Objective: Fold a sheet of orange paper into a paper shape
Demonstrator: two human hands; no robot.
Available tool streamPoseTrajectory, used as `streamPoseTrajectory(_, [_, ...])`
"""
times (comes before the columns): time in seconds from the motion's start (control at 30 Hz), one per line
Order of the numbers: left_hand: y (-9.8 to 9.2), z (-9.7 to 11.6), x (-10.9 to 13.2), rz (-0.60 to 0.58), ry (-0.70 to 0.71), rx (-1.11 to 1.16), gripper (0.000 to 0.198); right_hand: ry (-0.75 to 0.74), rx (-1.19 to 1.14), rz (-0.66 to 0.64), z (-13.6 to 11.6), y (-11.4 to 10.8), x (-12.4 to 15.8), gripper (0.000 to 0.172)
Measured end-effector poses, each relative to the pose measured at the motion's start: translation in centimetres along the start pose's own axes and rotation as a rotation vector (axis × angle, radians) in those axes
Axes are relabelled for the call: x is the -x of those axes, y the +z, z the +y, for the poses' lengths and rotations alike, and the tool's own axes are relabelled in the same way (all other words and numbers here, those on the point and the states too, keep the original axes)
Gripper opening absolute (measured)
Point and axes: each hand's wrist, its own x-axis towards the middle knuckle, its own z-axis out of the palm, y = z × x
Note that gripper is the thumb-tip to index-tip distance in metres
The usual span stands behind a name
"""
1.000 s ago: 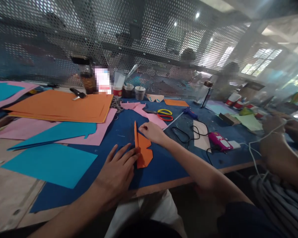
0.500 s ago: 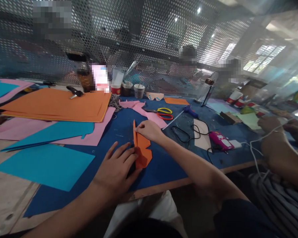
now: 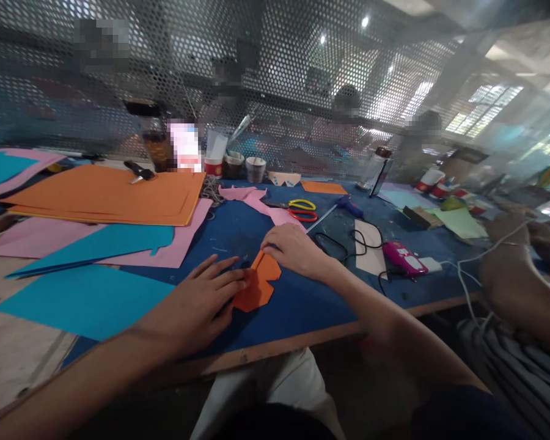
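Observation:
A small orange paper cutout (image 3: pixel 256 293) with a notched right edge lies on the blue table covering, tilted, with a fold along its upper left edge. My left hand (image 3: pixel 204 299) rests on its left side with the fingers stretched out and spread. Part of the cutout is hidden under those fingertips. At the top of the fold, my right hand (image 3: pixel 296 247) pinches the paper between thumb and fingers. Just beyond my right hand are scissors (image 3: pixel 302 209) with yellow and red handles and a piece of pink paper (image 3: pixel 245 194).
Blue paper (image 3: pixel 87 299) and stacked orange sheets (image 3: pixel 105 195) lie left. A blue glue gun (image 3: pixel 349 206), its black cord and a magenta box (image 3: pixel 404 260) are right. Cups (image 3: pixel 255 170) stand at the back. Another person's arm (image 3: pixel 508 269) reaches in from the right.
The orange cutout has turned clockwise and flattened; its fold stood more upright before. My right hand has moved slightly right and nearer, and my left hand slightly left.

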Motion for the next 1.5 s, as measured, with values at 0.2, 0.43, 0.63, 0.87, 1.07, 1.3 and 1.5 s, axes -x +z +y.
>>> streamPoseTrajectory(0.2, [0.3,-0.2,-0.1,0.019,0.012,0.051,0.041,0.337,0.076,0.115,-1.0,-0.4,0.7,0.027])
streamPoseTrajectory(0.43, [0.8,0.0,-0.8,0.116,0.039,0.087,0.036,0.449,-0.094,0.028,-0.5,0.7,-0.2,0.027])
streamPoseTrajectory(0.63, [0.5,-0.1,-2.1,0.103,0.065,0.128,0.034,0.417,-0.247,-0.019,-0.3,1.3,-1.6,0.027])
streamPoseTrajectory(0.87, [0.8,-0.9,-2.9,-0.034,-0.092,0.214,0.021,0.52,-0.27,0.013,-0.6,1.1,-2.9,0.032])
streamPoseTrajectory(1.07, [1.6,-1.9,-2.9,-0.068,-0.094,0.212,0.041,0.572,-0.371,0.039,0.3,1.8,-3.9,0.031])
streamPoseTrajectory(1.3, [1.8,-1.8,-2.6,-0.063,-0.124,0.224,0.037,0.573,-0.624,0.054,1.6,2.8,-4.0,0.023])
streamPoseTrajectory(1.5, [2.6,-2.3,-2.4,-0.031,-0.114,0.217,0.05,0.594,-0.809,0.033,1.3,2.7,-4.1,0.018])
